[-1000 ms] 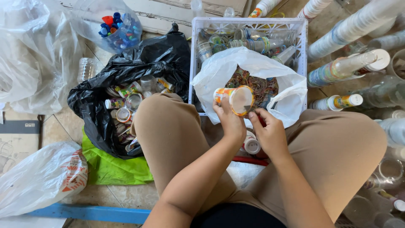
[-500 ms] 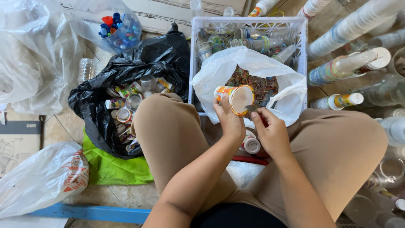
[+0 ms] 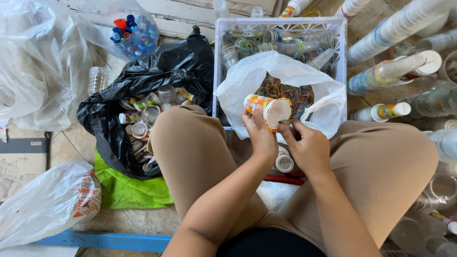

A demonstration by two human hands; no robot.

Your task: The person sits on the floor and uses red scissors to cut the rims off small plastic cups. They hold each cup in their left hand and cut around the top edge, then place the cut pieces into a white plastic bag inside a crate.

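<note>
left hand (image 3: 259, 135) wraps the small orange-and-white plastic cup (image 3: 267, 110), fingers curled round its side, cup tipped so the open mouth faces the right. right hand (image 3: 310, 148) sits just beside the rim, fingertips pinched together on something small and dark at the cup's edge; what it is can't be made out, looks like a strip or band coming off the rim.

versus a second ago: the cup has barely moved, same height over the bag, same tilt. the right hand has stayed at the rim, fingers a touch closer in. so the work reads as mid-strip, not done; the cup hasn't gone to any pile.

outward: the cup hangs right over the white plastic bag (image 3: 285, 78), which is open and holds a tangle of thin coloured bands. the bag sits in the white crate (image 3: 219, 66), clear cups and bottles behind it. another small cup (image 3: 284, 162) lies between the knees, under the hands.

left of the left knee: black bag (image 3: 109, 109) full of similar small cups, on a green sheet (image 3: 126, 192). clear bag of coloured bottle caps (image 3: 128, 31) further up. stacks of nested cups (image 3: 388, 71) lie on the right.
</note>
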